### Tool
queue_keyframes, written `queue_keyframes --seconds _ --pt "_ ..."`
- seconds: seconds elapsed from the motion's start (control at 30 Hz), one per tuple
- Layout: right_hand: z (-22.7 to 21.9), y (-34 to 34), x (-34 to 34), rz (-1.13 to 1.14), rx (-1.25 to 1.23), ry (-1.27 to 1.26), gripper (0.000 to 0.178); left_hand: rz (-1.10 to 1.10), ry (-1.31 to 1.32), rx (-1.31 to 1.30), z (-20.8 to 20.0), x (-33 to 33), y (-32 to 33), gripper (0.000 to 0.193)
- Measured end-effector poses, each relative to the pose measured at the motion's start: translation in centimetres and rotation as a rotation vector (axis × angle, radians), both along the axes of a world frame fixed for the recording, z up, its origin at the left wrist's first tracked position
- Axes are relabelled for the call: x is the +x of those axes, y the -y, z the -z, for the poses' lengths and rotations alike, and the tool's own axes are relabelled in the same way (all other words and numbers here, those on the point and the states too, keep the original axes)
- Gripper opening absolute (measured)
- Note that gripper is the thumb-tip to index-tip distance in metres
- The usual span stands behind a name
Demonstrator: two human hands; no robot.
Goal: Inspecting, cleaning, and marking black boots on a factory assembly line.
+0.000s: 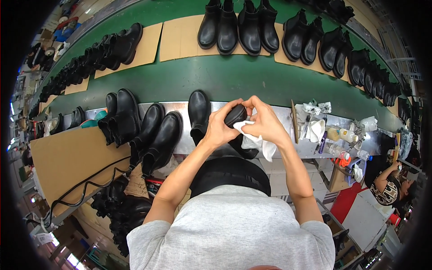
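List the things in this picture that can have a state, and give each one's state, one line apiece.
Left hand: gripping the held boot
Right hand: pinching the white cloth
Held boot: raised, partly hidden by the hands
White cloth: crumpled, partly hanging loose
Far boots: standing in a row on cardboard
Black cable: lying in loose bends

Fingers (257, 118) and a crumpled white cloth (268, 150) hide much of a black leather boot (235, 116) at the bench's (193, 74) near edge. The picture's top crops glossy black ankle boots (226, 33) toward the far edge; the leftmost boots (53, 84) are too small to count.
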State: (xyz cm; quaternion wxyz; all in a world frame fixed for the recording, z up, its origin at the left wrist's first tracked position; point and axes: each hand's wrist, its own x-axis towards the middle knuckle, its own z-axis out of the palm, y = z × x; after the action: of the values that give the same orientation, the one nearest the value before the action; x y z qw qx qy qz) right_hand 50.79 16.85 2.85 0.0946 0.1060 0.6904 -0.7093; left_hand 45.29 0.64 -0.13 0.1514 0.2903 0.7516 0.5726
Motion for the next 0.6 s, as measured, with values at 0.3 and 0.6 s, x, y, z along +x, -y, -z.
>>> queue_keyframes --seconds 0.3,0.6 --pt "-0.2 0.1 -0.8 -0.036 0.214 -0.021 0.033 -0.051 -0.028 -0.026 -0.2 0.1 -0.2 0.059" --pt "-1.7 0.6 -0.1 -0.048 0.408 -0.055 0.037 -0.049 -0.022 -0.028 -0.5 1.3 0.2 0.06"
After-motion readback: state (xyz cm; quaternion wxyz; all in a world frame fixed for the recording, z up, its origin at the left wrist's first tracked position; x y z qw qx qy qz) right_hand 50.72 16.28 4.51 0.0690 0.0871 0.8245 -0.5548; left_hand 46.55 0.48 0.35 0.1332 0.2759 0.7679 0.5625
